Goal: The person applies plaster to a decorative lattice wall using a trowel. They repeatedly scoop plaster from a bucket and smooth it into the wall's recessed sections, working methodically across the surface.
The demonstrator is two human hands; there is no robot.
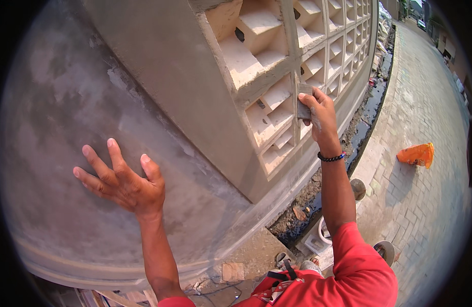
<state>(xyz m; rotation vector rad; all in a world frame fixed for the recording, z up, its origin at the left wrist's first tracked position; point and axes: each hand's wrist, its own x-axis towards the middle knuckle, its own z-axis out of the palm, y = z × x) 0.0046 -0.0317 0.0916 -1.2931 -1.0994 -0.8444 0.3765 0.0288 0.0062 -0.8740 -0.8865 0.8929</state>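
While the left hand (124, 183) lies spread flat on the smooth grey plastered wall (62, 117), the right hand (317, 110) pinches a small grey sanding block (303, 102) vs. a rib of the cement lattice block wall (277, 77), approx. mid-grid. Step in hand looks like rubbing down the render; next move likely calls for firm, even strokes along the rib. An orange bag (416, 154) lies on paving (425, 204) w/ a drainage ditch (366, 117) between.
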